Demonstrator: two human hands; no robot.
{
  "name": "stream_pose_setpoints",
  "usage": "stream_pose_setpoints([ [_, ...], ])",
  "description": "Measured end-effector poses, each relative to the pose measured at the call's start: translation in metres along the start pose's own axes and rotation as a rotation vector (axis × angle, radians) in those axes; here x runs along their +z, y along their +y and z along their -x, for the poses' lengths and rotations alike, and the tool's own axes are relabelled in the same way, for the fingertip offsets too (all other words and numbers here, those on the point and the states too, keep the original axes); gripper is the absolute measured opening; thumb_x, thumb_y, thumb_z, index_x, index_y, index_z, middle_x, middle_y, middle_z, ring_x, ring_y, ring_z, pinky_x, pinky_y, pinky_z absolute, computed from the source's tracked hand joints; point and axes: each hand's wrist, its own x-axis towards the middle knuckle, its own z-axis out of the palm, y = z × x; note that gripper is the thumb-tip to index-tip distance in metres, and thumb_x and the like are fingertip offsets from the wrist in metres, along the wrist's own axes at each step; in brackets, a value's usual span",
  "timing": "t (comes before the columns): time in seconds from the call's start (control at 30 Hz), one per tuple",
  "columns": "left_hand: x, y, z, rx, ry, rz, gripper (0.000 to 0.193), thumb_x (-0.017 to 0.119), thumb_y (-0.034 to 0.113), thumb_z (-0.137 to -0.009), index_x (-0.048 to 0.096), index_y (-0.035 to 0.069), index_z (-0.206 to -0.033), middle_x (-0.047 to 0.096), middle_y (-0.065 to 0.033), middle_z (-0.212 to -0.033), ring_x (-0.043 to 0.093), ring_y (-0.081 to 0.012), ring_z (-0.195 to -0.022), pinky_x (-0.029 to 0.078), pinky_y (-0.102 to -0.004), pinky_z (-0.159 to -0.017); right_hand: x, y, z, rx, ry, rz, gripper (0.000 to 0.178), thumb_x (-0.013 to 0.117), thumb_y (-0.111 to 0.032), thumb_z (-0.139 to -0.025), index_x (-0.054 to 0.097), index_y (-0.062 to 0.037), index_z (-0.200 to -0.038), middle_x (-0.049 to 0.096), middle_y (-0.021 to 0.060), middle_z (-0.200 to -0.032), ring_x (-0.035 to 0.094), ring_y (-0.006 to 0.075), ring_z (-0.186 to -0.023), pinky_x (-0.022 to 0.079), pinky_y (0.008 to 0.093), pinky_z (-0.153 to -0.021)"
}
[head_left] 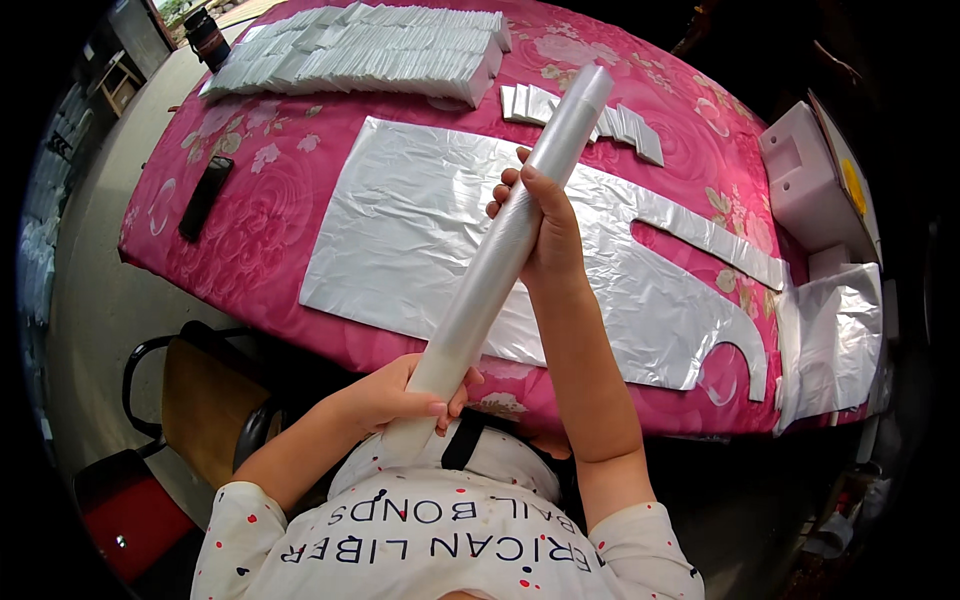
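Note:
A long roll of whitish plastic film (478, 290) slants across the middle, its lower end near my body and its upper end over the table. My left hand (405, 393) wraps round the lower end. Further up, my right hand (548, 222) grips the same roll, thumb on top and fingers curled round its far side. Beneath the roll, a flat white plastic apron (390, 230) lies spread on the table, with a neck loop and cut-out at its right end. Whether it is one layer or several I cannot tell.
A pink flowered cloth (270, 190) covers the table. On it are rows of folded white packets (360, 60), a smaller row (640, 135), a black phone (207, 198) and a dark bottle (206, 40). At right are a white foam box (805, 180) and plastic sheets (835, 345). A chair (205, 400) stands left.

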Motion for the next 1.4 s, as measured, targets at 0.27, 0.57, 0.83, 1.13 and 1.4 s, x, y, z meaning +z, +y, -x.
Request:
stream_pose_setpoints([
  [0.27, 0.003, -0.004, -0.017, -0.064, -0.082, -0.027, 0.070, 0.070, 0.040, -0.070, 0.043, -0.004, -0.118, 0.059, -0.0102, -0.088, 0.059, -0.0163, -0.078, 0.052, -0.0288, -0.066, -0.025, -0.002, 0.026, -0.022, 0.176, 0.042, 0.056, 0.065, -0.017, -0.076, 0.034, 0.0029, -0.118, 0.051, 0.0099, -0.087, 0.055, 0.0154, -0.074, 0.051, 0.0298, -0.064],
  [0.57, -0.014, -0.014, -0.027, -0.277, 0.247, -0.215, 0.045, 0.044, 0.044, -0.089, 0.046, 0.004, -0.110, 0.057, -0.0067, -0.077, 0.057, -0.0143, -0.065, 0.050, -0.0289, -0.059, -0.059, 0.027, 0.042, 0.004, 0.246, 0.232, 0.056, 0.068, -0.017, -0.077, 0.037, 0.0021, -0.119, 0.052, 0.0103, -0.092, 0.057, 0.0169, -0.080, 0.050, 0.0307, -0.071],
  [0.83, -0.051, -0.045, 0.008, -0.401, 0.146, -0.043, 0.055, 0.049, 0.045, -0.086, 0.045, 0.004, -0.122, 0.055, -0.0062, -0.074, 0.055, -0.0136, -0.062, 0.050, -0.0282, -0.057, -0.147, -0.031, 0.009, -0.125, 0.393, 0.751, 0.052, 0.061, -0.029, -0.084, 0.044, 0.0008, -0.122, 0.055, 0.0065, -0.107, 0.054, 0.0122, -0.088, 0.042, 0.0253, -0.075],
  [1.13, -0.053, -0.053, 0.020, -0.400, 0.099, 0.032, 0.069, 0.060, 0.051, -0.076, 0.045, 0.002, -0.123, 0.053, -0.0067, -0.071, 0.053, -0.0143, -0.060, 0.046, -0.0272, -0.056, -0.151, -0.047, -0.001, 0.191, 0.123, 0.848, 0.030, 0.060, -0.028, -0.084, 0.062, -0.0038, -0.101, 0.063, -0.0012, -0.088, 0.053, 0.0067, -0.068, 0.040, 0.0201, -0.060],
  [1.4, -0.054, -0.053, 0.021, -0.398, 0.090, 0.049, 0.072, 0.063, 0.052, -0.073, 0.046, 0.001, -0.122, 0.053, -0.0071, -0.070, 0.054, -0.0144, -0.059, 0.046, -0.0270, -0.056, -0.138, -0.049, -0.003, 0.346, -0.082, 0.993, 0.023, 0.062, -0.023, -0.084, 0.063, -0.0032, -0.094, 0.060, -0.0008, -0.076, 0.052, 0.0059, -0.061, 0.041, 0.0204, -0.056],
])
